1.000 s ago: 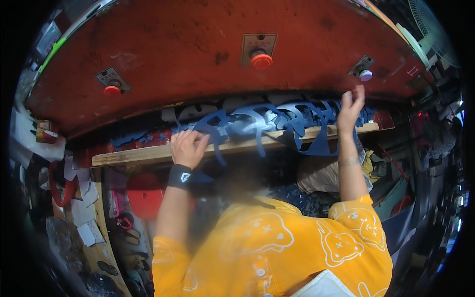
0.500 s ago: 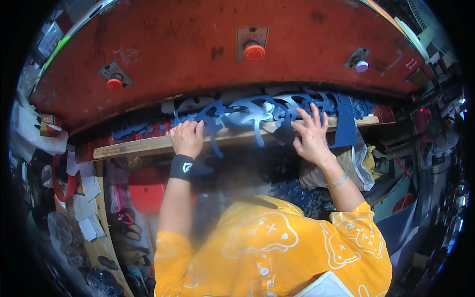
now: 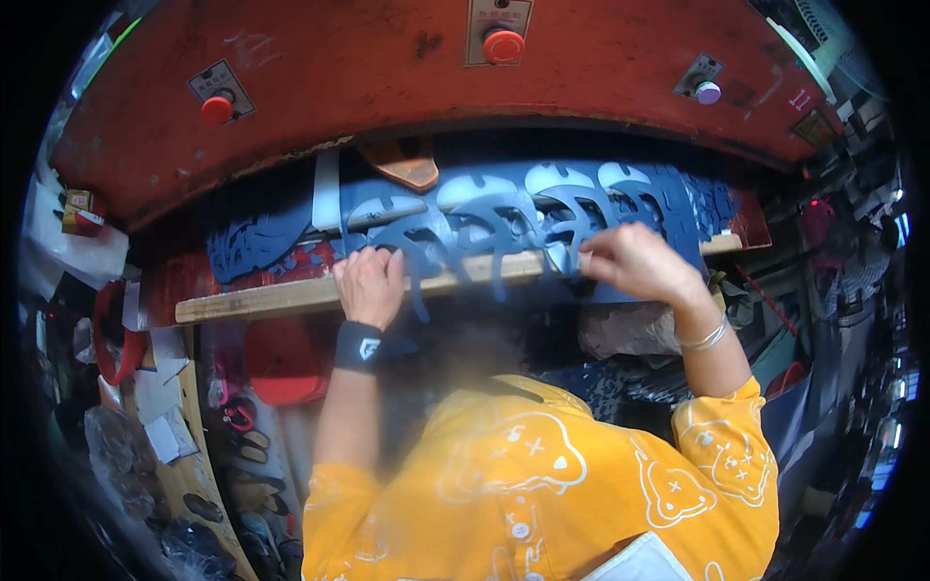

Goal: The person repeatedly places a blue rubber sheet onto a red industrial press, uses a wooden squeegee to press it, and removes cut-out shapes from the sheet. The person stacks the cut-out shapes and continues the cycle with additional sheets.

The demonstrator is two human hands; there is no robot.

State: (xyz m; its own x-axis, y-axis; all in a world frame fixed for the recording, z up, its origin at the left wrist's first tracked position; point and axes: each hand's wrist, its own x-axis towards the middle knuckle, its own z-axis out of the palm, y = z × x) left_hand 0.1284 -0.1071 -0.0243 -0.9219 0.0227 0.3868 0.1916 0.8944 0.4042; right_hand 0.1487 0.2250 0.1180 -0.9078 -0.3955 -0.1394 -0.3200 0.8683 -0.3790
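- Across the red worktop (image 3: 172, 279), the blue cut-out sheet (image 3: 496, 232) lies with its long axis left to right; its narrow strips point toward the person, some over the wooden bar (image 3: 252, 302).
- At the sheet's near edge, the right hand (image 3: 630, 259) has its fingers bent together; whether they pinch it, I cannot tell.
- On the bar, the left hand (image 3: 369, 284) rests, fingers side by side, pointing away; their grip cannot be told.
- Behind the sheet, an orange-brown piece (image 3: 415, 172).
- Beyond, a red panel (image 3: 339, 82) with two red buttons (image 3: 504, 46) and one lilac button (image 3: 708, 93).
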